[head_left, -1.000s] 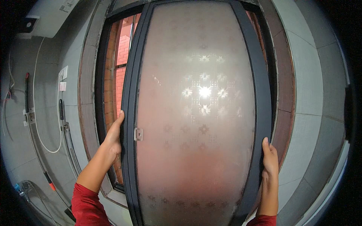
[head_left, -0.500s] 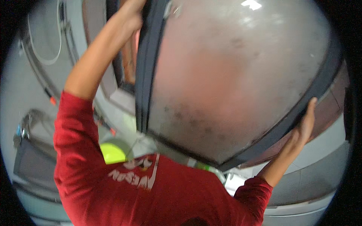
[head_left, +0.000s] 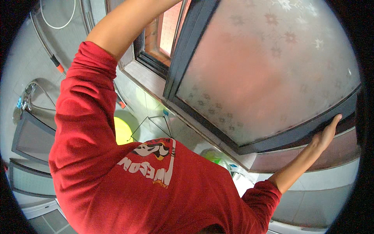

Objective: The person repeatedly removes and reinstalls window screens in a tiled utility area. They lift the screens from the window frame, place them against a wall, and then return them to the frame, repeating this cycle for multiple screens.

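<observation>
A large window sash [head_left: 218, 140] with a dark frame and frosted, flower-patterned glass stands tilted before me, its lower edge close over the window ledge [head_left: 148, 80]. I cannot tell whether it touches the track. My right hand [head_left: 326, 134] grips the frame at the right, the thumb on the near face and the fingers hidden behind. The left forearm reaches up past the sash's left side, and that hand lies beyond the picture's top edge. Left of the sash the window opening shows a brick wall [head_left: 171, 29] outside.
A shower mixer with hose [head_left: 27, 97] hangs on the left wall. Below it lean a dark-framed screen panel [head_left: 35, 134] and a glass panel [head_left: 33, 177]. A yellow-green basin [head_left: 124, 130] and a wire rack [head_left: 156, 124] sit below the ledge.
The sash has shifted right and up, its lower edge now nearer the ledge. My right hand moved slightly right and down along with it, and the left hand has left the picture.
</observation>
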Demonstrator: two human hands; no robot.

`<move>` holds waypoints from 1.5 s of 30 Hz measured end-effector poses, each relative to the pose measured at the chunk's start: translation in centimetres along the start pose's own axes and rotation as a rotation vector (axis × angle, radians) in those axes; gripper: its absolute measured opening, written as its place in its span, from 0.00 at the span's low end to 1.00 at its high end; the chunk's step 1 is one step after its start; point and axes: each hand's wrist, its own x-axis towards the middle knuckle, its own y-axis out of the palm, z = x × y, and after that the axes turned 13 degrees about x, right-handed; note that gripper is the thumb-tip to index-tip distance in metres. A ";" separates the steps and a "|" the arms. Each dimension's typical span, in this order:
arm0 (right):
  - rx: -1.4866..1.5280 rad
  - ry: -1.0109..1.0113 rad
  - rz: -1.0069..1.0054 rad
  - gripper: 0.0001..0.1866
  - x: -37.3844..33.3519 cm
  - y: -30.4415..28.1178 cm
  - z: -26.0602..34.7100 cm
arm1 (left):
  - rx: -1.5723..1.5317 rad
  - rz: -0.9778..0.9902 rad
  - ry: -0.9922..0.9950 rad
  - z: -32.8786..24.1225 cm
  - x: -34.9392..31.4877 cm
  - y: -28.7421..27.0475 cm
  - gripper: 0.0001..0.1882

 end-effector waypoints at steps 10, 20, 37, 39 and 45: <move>-0.025 -0.064 0.002 0.36 0.1 0.3 0.3 | 0.014 0.060 0.138 -0.4 -1.1 0.3 0.35; -0.024 -0.117 0.056 0.35 2.2 2.0 -3.2 | -0.034 0.113 0.080 2.5 4.3 0.6 0.32; -0.021 -0.107 -0.011 0.30 2.8 3.3 -5.0 | 0.046 -0.024 0.204 5.5 6.6 -1.3 0.34; -0.009 -0.087 0.013 0.29 3.3 3.1 -5.0 | 0.039 -0.036 0.173 5.3 6.4 -1.3 0.34; -0.094 -0.110 0.059 0.25 5.1 1.9 -5.8 | 0.223 -0.092 0.119 4.4 5.7 -3.1 0.37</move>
